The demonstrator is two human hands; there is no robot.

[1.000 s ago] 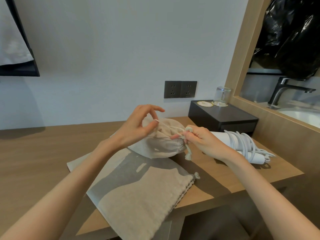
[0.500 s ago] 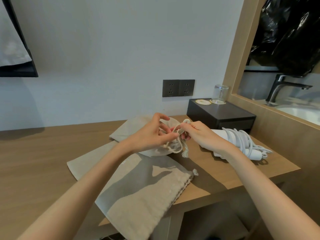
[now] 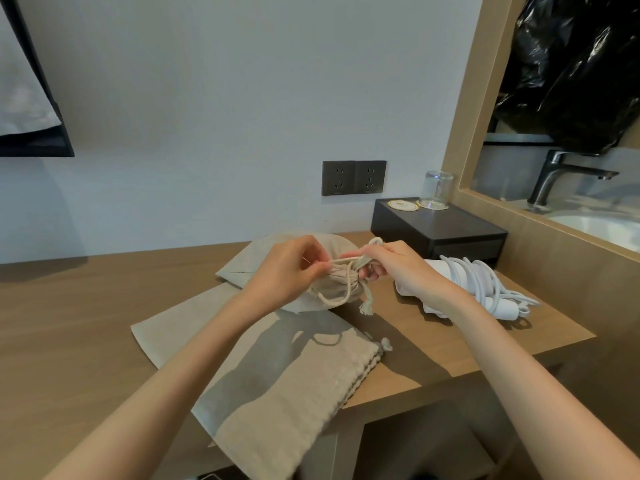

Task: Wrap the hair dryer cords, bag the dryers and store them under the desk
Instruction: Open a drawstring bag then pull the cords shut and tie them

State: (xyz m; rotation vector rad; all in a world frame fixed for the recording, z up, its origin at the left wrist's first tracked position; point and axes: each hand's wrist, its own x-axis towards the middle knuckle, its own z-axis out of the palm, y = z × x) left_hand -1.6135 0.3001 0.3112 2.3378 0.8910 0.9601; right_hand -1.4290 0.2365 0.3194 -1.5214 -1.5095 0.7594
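Left hand (image 3: 287,271): thumb and forefinger pinch the drawstring (image 3: 337,301) at the gathered neck of the filled bag (image 3: 329,244). The bag sits on the counter (image 3: 69,323), behind and under that hand.

Right hand (image 3: 408,271): fingers curled round the same cord on the neck's other side. A loop and a tasselled end hang below.

Just right of that wrist I log a white hair dryer (image 3: 485,289) lying on its side with its cord wound round it.

I cannot see what the bag holds. The right wrist covers the dryer's near end.

A second, flat bag (image 3: 277,393) lies in front and overhangs the counter's edge.

The counter is wood and the wall pale. From left to right I see a dark double socket (image 3: 353,177), a black box (image 3: 440,230) with a glass (image 3: 438,190) on it, and a faucet (image 3: 554,174) beyond a wooden frame.
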